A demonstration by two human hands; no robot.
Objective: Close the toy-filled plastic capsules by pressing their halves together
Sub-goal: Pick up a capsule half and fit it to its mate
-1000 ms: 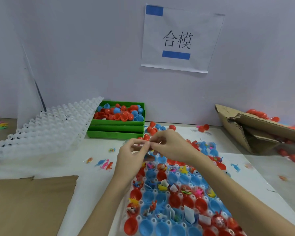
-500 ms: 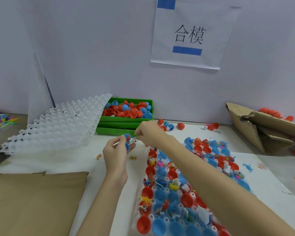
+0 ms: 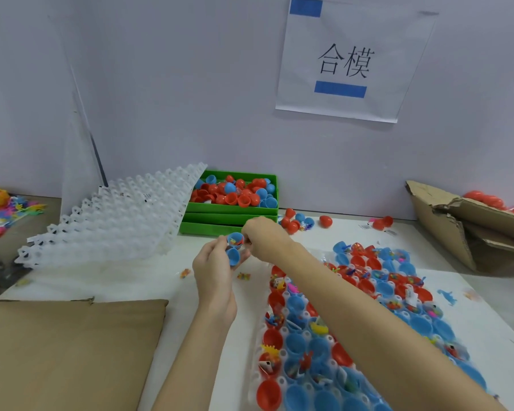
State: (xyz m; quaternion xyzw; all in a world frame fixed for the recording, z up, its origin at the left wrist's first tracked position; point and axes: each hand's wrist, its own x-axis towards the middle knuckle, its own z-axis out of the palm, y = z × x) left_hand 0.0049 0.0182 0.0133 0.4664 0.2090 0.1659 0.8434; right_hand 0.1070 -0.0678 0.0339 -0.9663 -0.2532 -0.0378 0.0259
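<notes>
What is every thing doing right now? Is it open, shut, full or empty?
Blue plastic capsule: open, two halves apart, small toys in the upper half.
Left hand: holds the blue capsule.
Right hand: fingers curled at the capsule's upper half.
Green plastic box: open, full of red and blue capsule halves.
White plastic grid tray: tilted, cells empty.
Torn brown cardboard box: open.
Tray of red and blue capsule halves: halves open, many holding toys.

A blue capsule (image 3: 234, 247) is held open above the tabletop, its two halves side by side, the upper one showing a small colourful toy inside. To the right, a tray (image 3: 282, 353) holds rows of open red and blue capsule halves (image 3: 297, 345), many with toys in them.
</notes>
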